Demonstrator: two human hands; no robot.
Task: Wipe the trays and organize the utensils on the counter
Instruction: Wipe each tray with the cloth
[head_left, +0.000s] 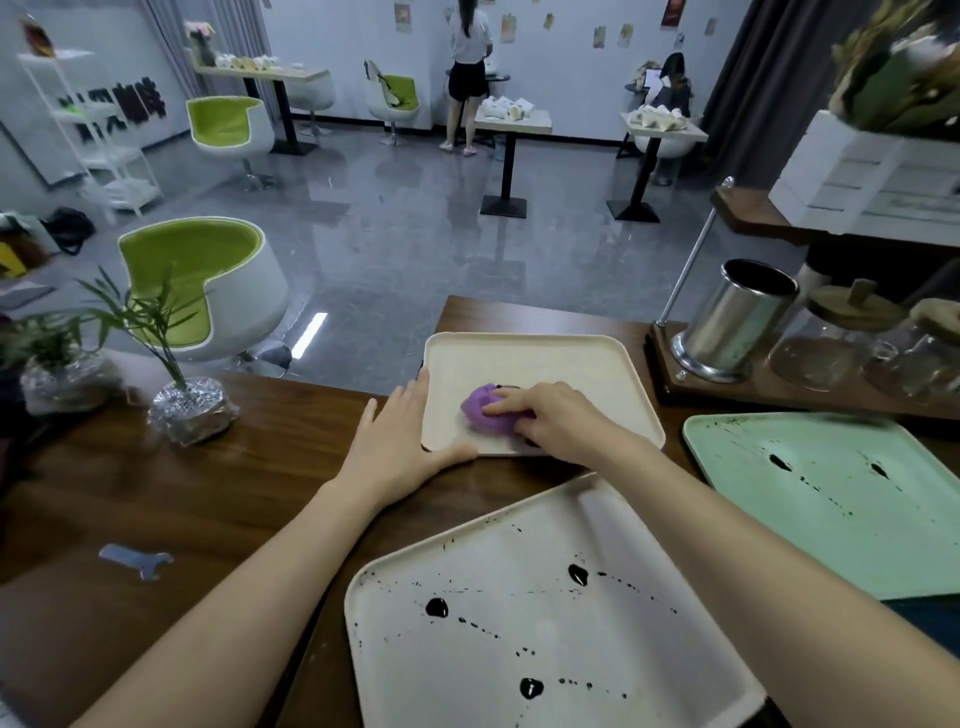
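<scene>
A cream tray (550, 358) lies on the dark wooden counter (208, 493). My right hand (556, 421) presses a crumpled purple cloth (485, 410) onto its near part, fingers curled over it. My left hand (400, 441) lies flat against the tray's left edge, thumb along its near rim. A second cream tray (597, 530) spattered with black drops sits nearest me. A mint-green tray (831, 545) with black stains lies at the right.
A steel utensil cup (732, 317) and lidded glass jars (831, 343) stand on a wooden shelf at right. Two foil-wrapped plants (187, 405) sit at left. A small metal wrench (136, 558) lies near the left front edge. A person stands far back.
</scene>
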